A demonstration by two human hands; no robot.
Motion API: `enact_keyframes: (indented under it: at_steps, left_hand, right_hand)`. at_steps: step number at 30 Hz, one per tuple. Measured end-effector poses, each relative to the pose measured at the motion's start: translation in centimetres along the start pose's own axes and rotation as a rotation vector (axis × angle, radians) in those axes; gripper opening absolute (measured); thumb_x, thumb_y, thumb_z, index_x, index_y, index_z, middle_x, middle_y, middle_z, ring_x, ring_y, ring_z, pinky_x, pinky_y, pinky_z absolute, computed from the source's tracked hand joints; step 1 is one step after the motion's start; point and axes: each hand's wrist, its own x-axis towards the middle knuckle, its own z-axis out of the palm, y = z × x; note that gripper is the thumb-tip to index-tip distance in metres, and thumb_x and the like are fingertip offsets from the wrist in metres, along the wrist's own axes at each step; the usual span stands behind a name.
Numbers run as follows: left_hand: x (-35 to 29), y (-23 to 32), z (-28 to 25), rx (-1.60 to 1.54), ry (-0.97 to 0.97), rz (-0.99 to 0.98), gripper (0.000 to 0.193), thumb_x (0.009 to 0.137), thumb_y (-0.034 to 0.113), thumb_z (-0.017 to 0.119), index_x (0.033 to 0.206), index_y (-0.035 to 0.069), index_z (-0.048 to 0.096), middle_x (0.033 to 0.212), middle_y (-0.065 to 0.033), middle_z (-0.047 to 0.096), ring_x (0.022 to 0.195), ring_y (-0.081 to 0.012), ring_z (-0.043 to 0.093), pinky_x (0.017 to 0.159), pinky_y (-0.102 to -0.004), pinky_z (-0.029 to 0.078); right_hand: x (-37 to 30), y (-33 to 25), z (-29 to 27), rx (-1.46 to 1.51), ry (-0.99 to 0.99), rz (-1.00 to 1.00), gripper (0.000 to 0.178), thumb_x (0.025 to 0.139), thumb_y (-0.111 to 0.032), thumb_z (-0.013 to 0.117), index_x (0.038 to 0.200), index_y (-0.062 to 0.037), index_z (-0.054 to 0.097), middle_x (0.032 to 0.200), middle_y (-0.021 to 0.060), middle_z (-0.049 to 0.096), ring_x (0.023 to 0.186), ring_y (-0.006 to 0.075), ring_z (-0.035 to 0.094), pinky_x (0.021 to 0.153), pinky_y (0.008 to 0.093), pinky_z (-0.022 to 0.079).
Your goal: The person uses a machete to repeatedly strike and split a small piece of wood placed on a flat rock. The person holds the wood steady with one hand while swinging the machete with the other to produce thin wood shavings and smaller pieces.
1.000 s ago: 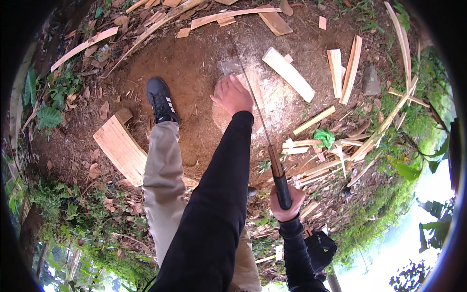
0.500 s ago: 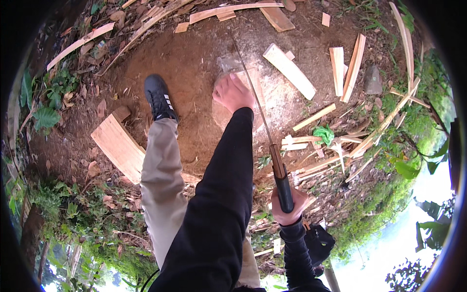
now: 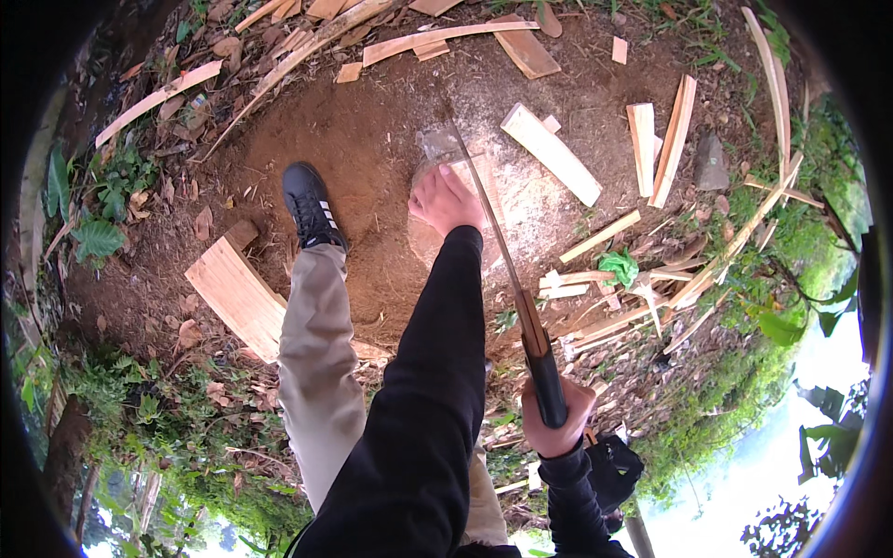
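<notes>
My left hand (image 3: 446, 198), fingers bent, presses down on a pale piece of wood (image 3: 489, 180) lying on a round stump (image 3: 427, 244). My right hand (image 3: 558, 416) is closed round the black handle of a handsaw (image 3: 502, 244). Its long, thin blade shows nearly edge-on. It runs away from me, up and to the left, passing just right of my left hand and across the wood. Where the teeth meet the wood cannot be made out. Pale sawdust lies around the stump's right side.
A pale board (image 3: 553, 153) and two narrower offcuts (image 3: 642, 149) lie beyond the stump to the right. A thick curved wood slab (image 3: 237, 296) rests beside my left leg. My shoe (image 3: 314, 206) stands left of the stump. Near a green plastic scrap (image 3: 619, 268) are several strips.
The handsaw and my right hand have drawn back slightly toward me. My left hand stays on the wood. The whole view has shifted a little.
</notes>
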Motion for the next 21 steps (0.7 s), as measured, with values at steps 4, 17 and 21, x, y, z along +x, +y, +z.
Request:
enact_keyframes:
  at_steps: [4,17,21]
  left_hand:
    - [-0.1,-0.1,0.0,-0.002,0.022,0.012,0.045,0.101,0.032,0.028,0.104,0.004,0.065,0.114,-0.0104,0.062,0.110,-0.0300,0.051,0.102,-0.0490,0.024]
    - [0.0,-0.6,0.4,0.059,0.085,0.053,0.043,0.101,0.032,0.033,0.100,0.007,0.068,0.107,-0.0073,0.066,0.101,-0.0272,0.056,0.096,-0.0465,0.030]
    - [0.0,-0.3,0.2,0.021,0.064,0.034,0.041,0.102,0.032,0.033,0.104,0.010,0.067,0.107,-0.0065,0.065,0.103,-0.0264,0.055,0.097,-0.0464,0.029]
  right_hand:
    - [-0.1,-0.1,0.3,0.043,0.008,-0.060,0.006,0.068,-0.005,0.066,0.071,-0.0019,0.062,0.052,0.0113,0.055,0.043,0.0246,0.059,0.044,0.0319,0.043]
    - [-0.3,-0.1,-0.1,-0.072,0.005,-0.058,0.013,0.072,-0.003,0.064,0.062,-0.0011,0.055,0.046,0.0102,0.046,0.038,0.0192,0.051,0.042,0.0311,0.038]
    - [-1.0,1.0,0.5,-0.046,0.024,-0.063,0.018,0.072,-0.003,0.065,0.059,-0.0011,0.052,0.045,0.0098,0.044,0.037,0.0166,0.051,0.042,0.0299,0.037]
